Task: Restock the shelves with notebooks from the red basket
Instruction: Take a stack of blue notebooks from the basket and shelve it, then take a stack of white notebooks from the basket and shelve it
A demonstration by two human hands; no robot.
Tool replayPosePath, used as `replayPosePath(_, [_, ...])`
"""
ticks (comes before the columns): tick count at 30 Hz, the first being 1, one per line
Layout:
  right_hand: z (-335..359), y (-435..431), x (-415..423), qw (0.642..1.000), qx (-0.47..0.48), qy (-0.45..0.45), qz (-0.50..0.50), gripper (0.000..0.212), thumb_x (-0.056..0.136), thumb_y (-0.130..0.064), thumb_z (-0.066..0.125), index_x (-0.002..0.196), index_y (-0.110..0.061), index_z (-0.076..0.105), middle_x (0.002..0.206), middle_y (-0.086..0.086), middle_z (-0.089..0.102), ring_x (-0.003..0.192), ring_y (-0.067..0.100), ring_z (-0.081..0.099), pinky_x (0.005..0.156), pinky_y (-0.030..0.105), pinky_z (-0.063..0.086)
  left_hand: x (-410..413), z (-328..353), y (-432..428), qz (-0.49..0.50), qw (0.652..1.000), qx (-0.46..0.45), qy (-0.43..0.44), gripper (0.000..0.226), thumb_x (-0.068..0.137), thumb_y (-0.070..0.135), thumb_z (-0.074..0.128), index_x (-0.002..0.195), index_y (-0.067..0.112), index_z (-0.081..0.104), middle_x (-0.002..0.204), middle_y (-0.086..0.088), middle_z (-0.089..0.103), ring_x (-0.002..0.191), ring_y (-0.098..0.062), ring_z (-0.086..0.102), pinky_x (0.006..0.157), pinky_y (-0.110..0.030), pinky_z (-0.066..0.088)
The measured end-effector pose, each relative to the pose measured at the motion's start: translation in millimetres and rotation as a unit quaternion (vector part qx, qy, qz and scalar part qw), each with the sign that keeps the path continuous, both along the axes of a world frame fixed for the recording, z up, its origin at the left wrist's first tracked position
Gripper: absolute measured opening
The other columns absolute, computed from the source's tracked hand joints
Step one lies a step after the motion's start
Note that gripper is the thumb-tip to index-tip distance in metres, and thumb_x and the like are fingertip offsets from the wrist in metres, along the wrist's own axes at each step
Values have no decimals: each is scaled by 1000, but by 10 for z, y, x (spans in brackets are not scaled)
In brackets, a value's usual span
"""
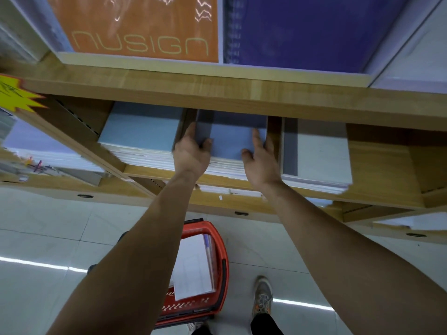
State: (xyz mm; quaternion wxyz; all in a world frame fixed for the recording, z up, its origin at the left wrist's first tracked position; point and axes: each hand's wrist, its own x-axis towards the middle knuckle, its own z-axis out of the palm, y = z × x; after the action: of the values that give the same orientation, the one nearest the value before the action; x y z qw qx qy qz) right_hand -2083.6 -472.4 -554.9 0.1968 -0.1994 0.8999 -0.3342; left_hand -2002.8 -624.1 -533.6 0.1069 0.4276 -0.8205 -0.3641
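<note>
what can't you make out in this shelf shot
All head view.
Rear of the middle stack: in shadow under the upper shelf board.
Left hand fingertips: behind the stack's left side.
Right hand grip: its own back hides how the fingers curl.
Yellow tag writing: blurred, cut by the left edge.
Red basket contents: partly behind the left forearm.

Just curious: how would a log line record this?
left hand: grips notebook | right hand: rests on notebook | notebook: atop middle stack | basket: holds more
</note>
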Motion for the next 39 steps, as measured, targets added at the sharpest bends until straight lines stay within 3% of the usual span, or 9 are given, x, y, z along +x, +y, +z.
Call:
replayPosePath(7, [-29, 24, -34, 1000, -10, -13, 8, 65, 105, -40, 42, 161, -35, 9, 165, 3, 6, 118, 29, 56, 102, 44, 49, 36, -40, 7, 9, 999, 43, 31, 58, 98, 24, 62, 151, 21, 40, 132, -8, 63, 119, -29, 61, 106, -32, 45])
replayPosePath(12, [6, -4, -30, 1000, 0, -22, 2, 64, 104, -45, 40, 159, -40, 8, 166, 1, 2, 113, 28, 57, 98, 45, 51, 28, 92, -20, -40, 997, 49, -32, 61, 100, 26, 58, 154, 23, 29, 134, -11, 61, 119, -32, 59, 99, -35, 45])
replayPosePath(16, [45, 104, 179, 999, 32, -6, 7, 74, 98, -62, 43, 158, -43, 6, 166, 4, 11, 136, 33, 44, 106, 46, 46, 260, 212, 124, -92, 995, 47, -17, 75, 91, 29, 70, 153, 20, 28, 145, -7, 51, 130, -28, 53, 107, -39, 44])
replayPosePath(19, [-10, 356, 662, 998, 51, 41, 4, 76, 95, -65, 46, 157, -44, 7, 166, 3, 17, 141, 33, 42, 104, 49, 48, 858, 197, 339, -49, 998, 47, -3, 72, 94, 34, 65, 156, 21, 28, 152, -5, 47, 135, -26, 49, 108, -38, 42])
replayPosePath(25, [-431, 511, 1810, 987, 129, 32, 90, 73, 97, -59, 46, 158, -25, 26, 160, 3, 31, 141, 25, 39, 104, 38, 45, 2387, -529, 196, -59, 982, 77, -160, 65, 94, 40, 63, 149, 11, 41, 147, -14, 49, 132, -33, 49, 107, -40, 42])
replayPosePath(27, [-685, 376, 2123, 986, 146, 12, 78, 73, 97, -59, 47, 158, -24, 28, 159, 4, 34, 141, 26, 39, 107, 39, 44, 2816, -863, -4, -74, 971, 89, -209, 67, 89, 53, 59, 144, 16, 48, 143, -12, 54, 128, -33, 54, 106, -42, 46])
replayPosePath(29, [-960, 216, 2401, 984, 164, -11, 73, 72, 97, -57, 48, 157, -21, 29, 159, 6, 35, 142, 28, 39, 108, 41, 42, 3199, -1193, -186, -96, 963, 86, -238, 64, 81, 64, 50, 131, 26, 56, 127, -3, 64, 114, -28, 63, 93, -44, 55])
replayPosePath(34, [-1923, -29, 2889, 973, 205, -45, 100, 68, 97, -54, 51, 153, -20, 32, 149, 12, 45, 131, 34, 47, 99, 44, 48, 3810, -2071, -374, -100, 950, 108, -276, 65, 87, 51, 57, 144, 20, 45, 133, -11, 62, 113, -34, 63, 91, -48, 55])
replayPosePath(39, [-3127, 50, 3134, 958, 256, -58, 117, 78, 95, -57, 53, 158, -23, 22, 154, 12, 41, 136, 36, 44, 104, 50, 46, 4102, -3282, -271, -77, 935, 164, -305, 69, 91, 50, 60, 147, 15, 39, 139, -15, 58, 118, -36, 62, 94, -49, 55])
